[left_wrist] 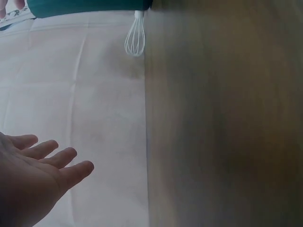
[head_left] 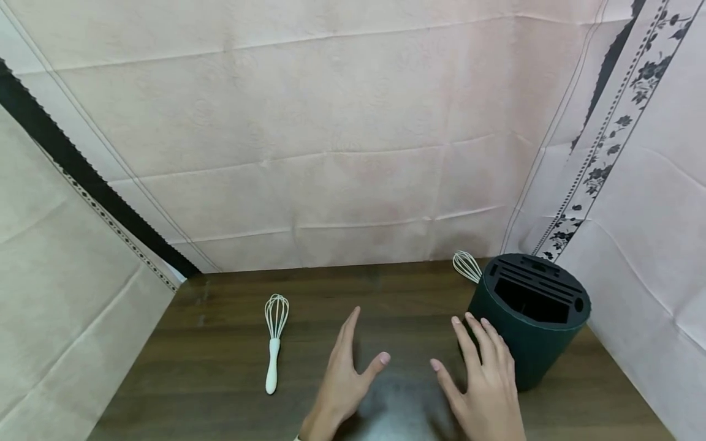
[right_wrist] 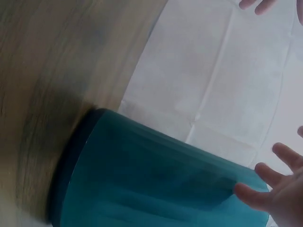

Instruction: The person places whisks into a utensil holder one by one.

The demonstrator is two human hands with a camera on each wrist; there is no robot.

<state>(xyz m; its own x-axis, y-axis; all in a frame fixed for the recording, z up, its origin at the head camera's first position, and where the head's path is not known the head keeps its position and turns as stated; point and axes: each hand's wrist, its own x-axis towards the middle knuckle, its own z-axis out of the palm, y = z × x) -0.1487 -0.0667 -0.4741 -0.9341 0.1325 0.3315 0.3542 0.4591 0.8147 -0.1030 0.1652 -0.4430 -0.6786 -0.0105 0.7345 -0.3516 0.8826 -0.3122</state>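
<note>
My left hand is held over the table with its fingers extended and thumb apart, holding nothing. In the left wrist view that hand shows spread, straight fingers. My right hand has its fingers extended beside a dark green utensil holder, overlapping its near left side in the head view. The right wrist view shows this hand close to the holder's green wall. A white whisk lies left of my left hand, wires pointing away. Behind the holder, a second whisk shows only its wire end.
The holder's top has a large rectangular opening, several narrow slots and a small round hole. Pale cloth walls rise behind and at both sides of the brown wooden table. A floral border runs down the right cloth.
</note>
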